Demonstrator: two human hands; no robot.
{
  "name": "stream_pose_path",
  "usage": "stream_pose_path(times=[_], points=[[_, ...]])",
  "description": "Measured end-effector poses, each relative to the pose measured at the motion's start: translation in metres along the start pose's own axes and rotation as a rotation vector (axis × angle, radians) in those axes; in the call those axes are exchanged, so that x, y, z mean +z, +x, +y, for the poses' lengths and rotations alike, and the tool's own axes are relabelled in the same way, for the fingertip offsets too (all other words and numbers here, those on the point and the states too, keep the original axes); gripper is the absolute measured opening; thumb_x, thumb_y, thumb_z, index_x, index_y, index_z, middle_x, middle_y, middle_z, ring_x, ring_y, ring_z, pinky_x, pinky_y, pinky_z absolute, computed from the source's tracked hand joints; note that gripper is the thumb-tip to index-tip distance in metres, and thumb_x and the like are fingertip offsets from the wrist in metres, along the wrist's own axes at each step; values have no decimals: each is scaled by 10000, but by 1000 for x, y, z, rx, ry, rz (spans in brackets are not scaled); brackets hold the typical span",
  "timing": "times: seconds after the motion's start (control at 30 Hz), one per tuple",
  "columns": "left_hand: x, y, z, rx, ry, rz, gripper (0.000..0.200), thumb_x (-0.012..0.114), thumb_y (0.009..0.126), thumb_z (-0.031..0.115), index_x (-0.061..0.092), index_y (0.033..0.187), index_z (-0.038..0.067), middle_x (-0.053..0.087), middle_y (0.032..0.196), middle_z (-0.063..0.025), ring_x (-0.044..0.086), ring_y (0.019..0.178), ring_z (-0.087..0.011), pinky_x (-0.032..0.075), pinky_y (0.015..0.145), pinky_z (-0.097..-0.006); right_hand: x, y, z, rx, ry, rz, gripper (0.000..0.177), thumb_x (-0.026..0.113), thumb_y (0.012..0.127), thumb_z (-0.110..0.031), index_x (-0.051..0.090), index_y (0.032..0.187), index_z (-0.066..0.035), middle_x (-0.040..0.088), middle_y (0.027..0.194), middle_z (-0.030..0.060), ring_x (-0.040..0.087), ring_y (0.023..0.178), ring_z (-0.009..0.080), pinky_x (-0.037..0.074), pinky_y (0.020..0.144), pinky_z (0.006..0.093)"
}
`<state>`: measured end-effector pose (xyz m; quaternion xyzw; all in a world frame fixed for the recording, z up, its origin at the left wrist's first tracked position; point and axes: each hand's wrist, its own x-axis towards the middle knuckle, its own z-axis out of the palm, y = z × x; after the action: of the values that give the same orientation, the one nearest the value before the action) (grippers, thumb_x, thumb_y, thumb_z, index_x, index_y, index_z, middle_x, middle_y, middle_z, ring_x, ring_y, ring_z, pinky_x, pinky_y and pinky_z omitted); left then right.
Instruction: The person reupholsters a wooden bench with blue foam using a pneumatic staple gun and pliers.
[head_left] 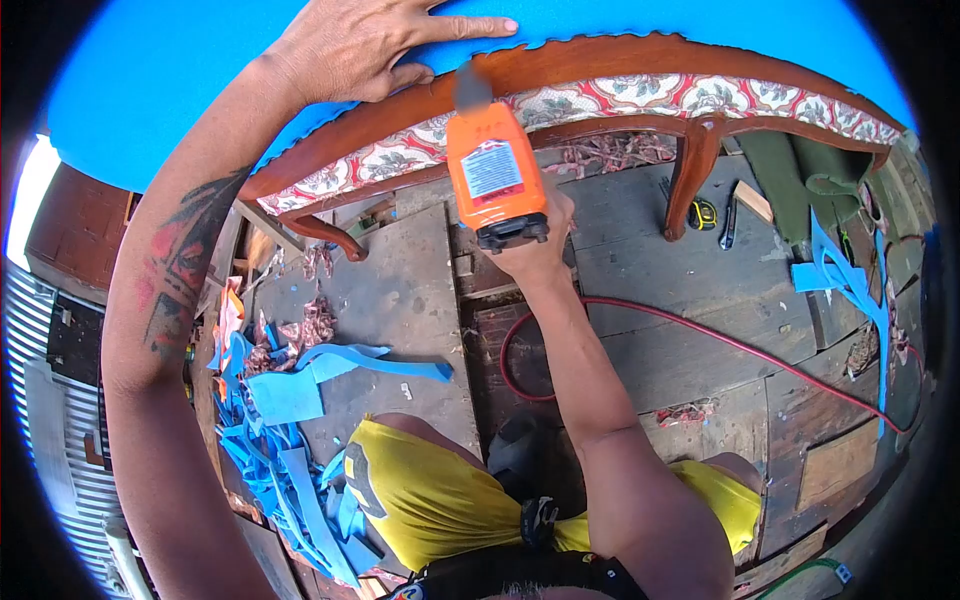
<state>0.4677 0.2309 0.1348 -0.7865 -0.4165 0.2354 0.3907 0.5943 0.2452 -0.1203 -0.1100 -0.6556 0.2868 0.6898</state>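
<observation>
My right hand [548,235] is wrapped round the handle of an orange staple gun [490,160] with a white label. The tool's dark nose reaches the carved wooden rail of a sofa frame [590,62], close to the edge of the blue foam sheet [700,22]. My left hand [365,45] lies on that blue foam with fingers spread, the index finger stretched to the right along the edge. Below the rail runs a strip of floral fabric [640,95]. The grip of my right hand is partly hidden behind the tool.
A red air hose [720,342] loops across the wooden floor [680,270]. Blue foam offcuts [290,400] pile up at left, with another strip [845,275] at right. A tape measure [704,214], a utility knife [729,225] and a green roll [830,170] lie near the sofa leg.
</observation>
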Motion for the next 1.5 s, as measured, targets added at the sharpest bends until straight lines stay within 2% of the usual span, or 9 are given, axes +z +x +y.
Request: stream_pose_path(times=[0.33, 0.43, 0.6, 0.73, 0.83, 1.17, 1.23, 1.37, 1.5], points=[[0, -2, 4, -8, -8, 8, 847, 761, 825, 380, 346, 1561, 439, 126, 1723, -27, 54, 1589, -291, 1, 1253, -657, 7, 0, 1, -33, -62, -34, 717, 918, 678, -228, 618, 1299, -30, 722, 974, 159, 737, 850, 337, 598, 740, 410], [-2, -3, 5, -17, 2, -7, 854, 769, 812, 369, 359, 1559, 429, 134, 1722, -31, 58, 1590, -288, 0, 1254, -652, 10, 2, 0, 23, -22, 16, 388, 855, 633, -209, 695, 964, -84, 718, 825, 111, 700, 730, 354, 555, 649, 426], [0, -1, 1, -7, 6, 17, 862, 771, 797, 350, 372, 1558, 415, 143, 1721, -37, 64, 1590, -290, -1, 1253, -652, 20, 11, 9, 53, 33, 52, 346, 844, 644, -193, 691, 934, -81, 713, 815, 105, 691, 716, 358, 545, 654, 452], [-6, -2, 2, -11, -19, -17, 872, 763, 790, 329, 365, 1560, 423, 141, 1722, -37, 66, 1590, -292, -2, 1252, -653, 18, 7, 3, 77, -6, 43, 343, 840, 649, -188, 687, 935, -75, 721, 829, 109, 707, 732, 353, 564, 660, 431], [-1, -11, -4, 11, 48, 5, 893, 769, 784, 341, 345, 1563, 443, 135, 1722, -34, 61, 1590, -291, -5, 1252, -655, 13, -6, 8, -45, -78, 6, 682, 920, 665, -237, 640, 1253, -35, 722, 1017, 163, 740, 876, 342, 598, 752, 422], [0, -20, -5, -34, 20, -73, 898, 770, 803, 363, 312, 1570, 461, 105, 1727, -19, 42, 1591, -285, -9, 1251, -657, 26, -1, 0, -50, -10, -12, 640, 921, 686, -259, 659, 1233, -53, 723, 1064, 149, 746, 902, 321, 610, 758, 398], [0, -20, -6, -31, 33, -69, 898, 768, 804, 358, 311, 1570, 461, 103, 1727, -18, 40, 1591, -285, -8, 1252, -656, 29, 2, 1, -42, 16, 13, 413, 861, 675, -206, 692, 1025, -66, 727, 884, 122, 729, 770, 326, 577, 686, 417], [5, -21, -8, -18, 49, -37, 894, 762, 807, 343, 311, 1570, 462, 102, 1727, -18, 35, 1592, -285, -10, 1253, -653, 30, 2, 3, -9, 35, 5, 430, 867, 666, -211, 688, 1027, -62, 726, 877, 125, 732, 774, 325, 579, 687, 415], [7, -21, -7, -15, 74, -19, 900, 765, 803, 348, 309, 1570, 464, 101, 1727, -15, 37, 1591, -284, -12, 1255, -652, 32, 2, 4, -24, -14, -12, 582, 919, 678, -251, 670, 1169, -62, 717, 990, 140, 736, 840, 328, 606, 732, 404]])
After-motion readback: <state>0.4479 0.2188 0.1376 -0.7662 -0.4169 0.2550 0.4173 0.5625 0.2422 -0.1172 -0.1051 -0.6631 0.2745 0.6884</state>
